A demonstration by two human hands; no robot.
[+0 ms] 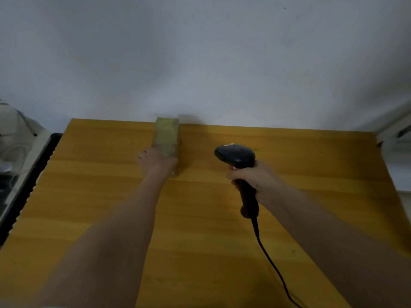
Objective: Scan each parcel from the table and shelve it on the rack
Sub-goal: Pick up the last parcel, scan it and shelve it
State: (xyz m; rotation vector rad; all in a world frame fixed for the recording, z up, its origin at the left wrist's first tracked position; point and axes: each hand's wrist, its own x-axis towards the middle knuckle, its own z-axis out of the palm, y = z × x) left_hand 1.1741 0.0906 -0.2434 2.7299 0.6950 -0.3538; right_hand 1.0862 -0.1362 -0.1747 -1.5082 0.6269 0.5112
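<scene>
left hand gripping blurred taped parcel, 12 o'clock on table | right hand clutching barcode scanner, cable running off-frame, 5 o'clock

Your one head view looks forward and down from close above the yellow table, facing the wall behind it.

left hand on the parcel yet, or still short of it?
Touching. The head view shows the left hand lying over the near end of the parcel, no gap between them.
</scene>
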